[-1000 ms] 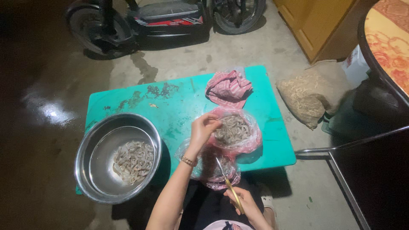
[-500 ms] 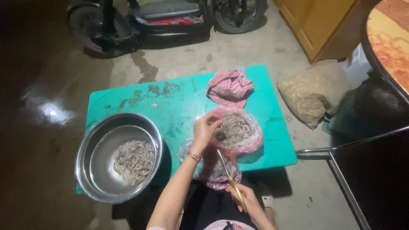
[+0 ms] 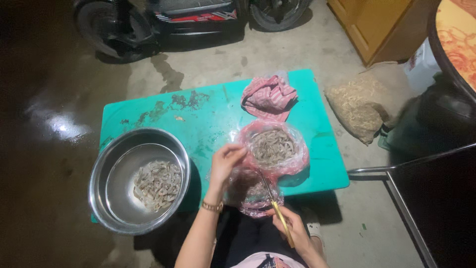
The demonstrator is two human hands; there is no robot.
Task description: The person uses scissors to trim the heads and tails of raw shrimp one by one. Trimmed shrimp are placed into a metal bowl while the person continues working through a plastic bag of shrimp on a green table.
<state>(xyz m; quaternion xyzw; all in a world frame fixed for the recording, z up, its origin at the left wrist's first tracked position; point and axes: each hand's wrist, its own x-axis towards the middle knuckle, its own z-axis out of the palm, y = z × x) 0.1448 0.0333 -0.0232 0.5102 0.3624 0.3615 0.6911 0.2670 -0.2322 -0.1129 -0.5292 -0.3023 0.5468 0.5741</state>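
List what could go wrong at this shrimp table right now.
1. The right hand holds scissors whose tips sit close to the left hand; a slip might nick fingers.
2. The lower plastic bag hangs over the edge of the green table and may slide off.
3. The metal bowl overhangs the table's near edge, so a bump could tip it.

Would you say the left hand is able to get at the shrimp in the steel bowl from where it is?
Probably yes: the left hand hovers just beside the steel bowl, whose open top leaves the shrimp uncovered.
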